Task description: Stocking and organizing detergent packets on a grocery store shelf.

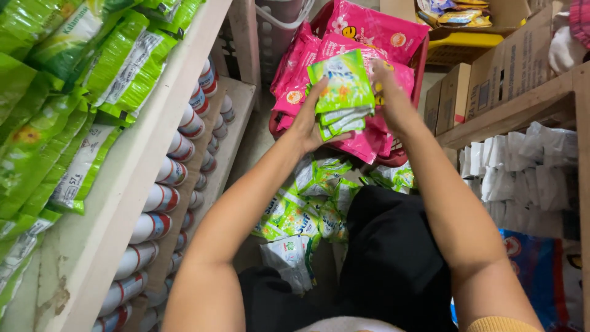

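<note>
Both hands hold a stack of small green sachets [343,92] up in front of me. My left hand [310,120] grips the stack's left edge and underside. My right hand [386,89] holds its right side, partly hidden behind the packets. Beneath the stack stands a red basket [419,58] full of pink packets [375,27]. More green sachets [307,206] lie loose on the floor by my lap, along with a white packet [289,258].
A wooden shelf [117,203] at left carries green packets [67,80] on top and rows of white tubes with red bands [163,200] below. Cardboard boxes [510,67] and white packets [528,169] fill the shelving at right. A blue sack [541,270] lies at lower right.
</note>
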